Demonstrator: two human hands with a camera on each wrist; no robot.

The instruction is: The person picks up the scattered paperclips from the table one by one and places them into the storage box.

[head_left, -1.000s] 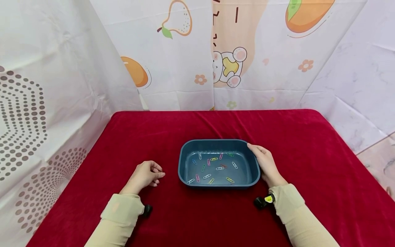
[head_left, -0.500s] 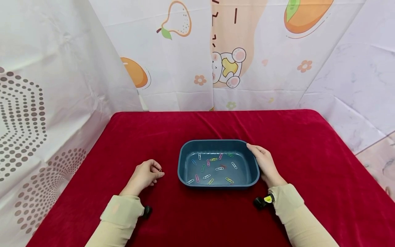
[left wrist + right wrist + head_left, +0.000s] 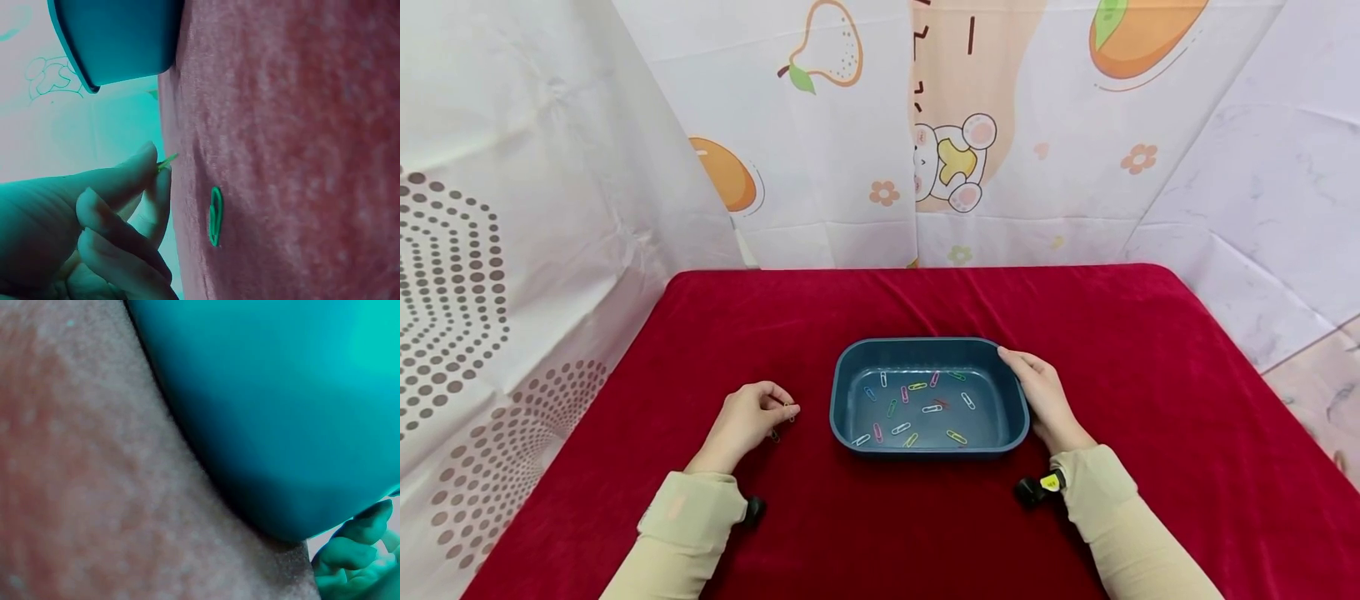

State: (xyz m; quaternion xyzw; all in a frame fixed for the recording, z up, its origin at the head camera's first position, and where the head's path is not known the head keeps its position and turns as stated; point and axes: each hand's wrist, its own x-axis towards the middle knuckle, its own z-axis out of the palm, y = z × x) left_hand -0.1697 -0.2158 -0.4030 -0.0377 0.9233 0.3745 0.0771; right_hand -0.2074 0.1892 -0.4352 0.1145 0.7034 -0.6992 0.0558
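Left of the tub, my left hand (image 3: 748, 421) pinches a yellow paper clip (image 3: 789, 412) between thumb and forefinger, just above the cloth. The other fingers curl in toward the palm in the left wrist view. Another paper clip (image 3: 215, 215), green in that view, lies on the cloth below the fingers. My right hand (image 3: 1047, 400) holds the right side of a dark blue rectangular tub (image 3: 931, 453), one fingertip at the rim near the far right corner. Several coloured paper clips (image 3: 932, 408) lie scattered over the tub's floor.
A red velvet cloth (image 3: 1120, 350) covers the table. White printed curtains (image 3: 827, 167) hang behind it and on both sides. The tub stands at the middle of the table, with a gap between it and my left hand.
My left hand has risen slightly with the pinched paper clip, and another paper clip now shows on the cloth beneath its fingers. My right hand and the tub have stayed in place.
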